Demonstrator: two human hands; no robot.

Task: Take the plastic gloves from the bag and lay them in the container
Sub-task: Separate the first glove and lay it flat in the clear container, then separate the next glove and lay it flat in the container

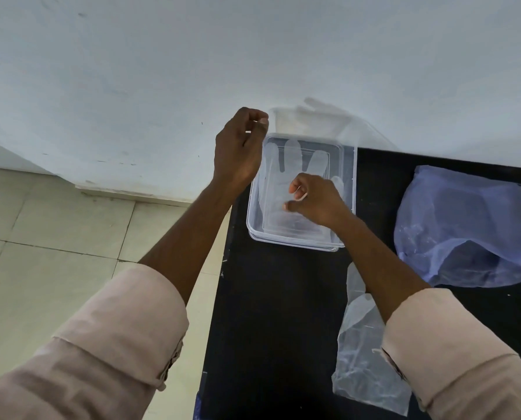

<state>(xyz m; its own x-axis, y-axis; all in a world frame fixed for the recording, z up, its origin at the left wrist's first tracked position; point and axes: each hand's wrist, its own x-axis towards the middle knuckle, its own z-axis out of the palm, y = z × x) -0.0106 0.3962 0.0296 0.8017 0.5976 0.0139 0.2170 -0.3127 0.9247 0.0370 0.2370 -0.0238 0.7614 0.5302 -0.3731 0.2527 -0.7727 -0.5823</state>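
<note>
A clear plastic container (348, 189) stands on the black table, close to the wall. A see-through plastic glove (292, 153) is spread over its inside, fingers pointing away from me. My left hand (238, 153) is raised over the container's far left corner and pinches the thin film, which stretches blurred to the right in front of the wall. My right hand (316, 201) hovers over the middle of the container, thumb and forefinger pinched on the glove's near part. The bluish plastic bag (465, 225) lies crumpled to the right.
Another sheet of clear plastic (362, 353) lies on the black table (277, 313) under my right forearm. The white wall (253, 56) rises just behind the container. The table's left edge drops to a tiled floor (56, 237).
</note>
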